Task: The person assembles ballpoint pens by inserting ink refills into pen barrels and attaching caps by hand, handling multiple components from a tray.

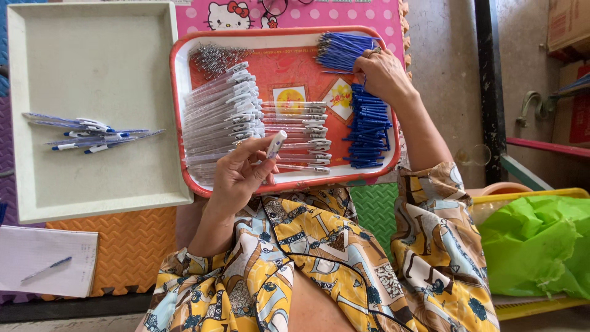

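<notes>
A red tray (179, 80) lies in front of me, holding rows of clear pen barrels (221, 110), a pile of small metal springs (212, 57), blue refills (344, 49) and short blue pen parts (367, 129). My left hand (236, 175) holds one clear pen barrel with a white clip (275, 145) over the tray's near edge. My right hand (384, 74) reaches to the tray's far right and pinches a thin blue refill from the pile of refills.
A pale rectangular tray (37, 184) at left holds several assembled blue-and-white pens (92, 132). A notepad with a pen (46, 261) lies at the lower left. A green plastic bag in a yellow bin (534, 240) sits at right. Foam mats cover the floor.
</notes>
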